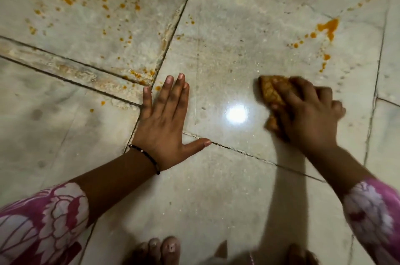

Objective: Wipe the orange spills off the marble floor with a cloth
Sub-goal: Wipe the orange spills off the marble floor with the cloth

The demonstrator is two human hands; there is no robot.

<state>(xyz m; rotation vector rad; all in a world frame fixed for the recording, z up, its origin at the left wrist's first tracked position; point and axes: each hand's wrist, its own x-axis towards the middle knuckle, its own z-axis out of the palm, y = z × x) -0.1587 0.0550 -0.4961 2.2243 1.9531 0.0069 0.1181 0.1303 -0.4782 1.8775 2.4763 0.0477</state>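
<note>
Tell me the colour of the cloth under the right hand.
The cloth is orange-brown with a woven texture, seen in the head view.

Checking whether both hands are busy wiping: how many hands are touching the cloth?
1. The right hand grips the orange cloth on the floor. The left hand lies flat on the marble, apart from it.
</note>
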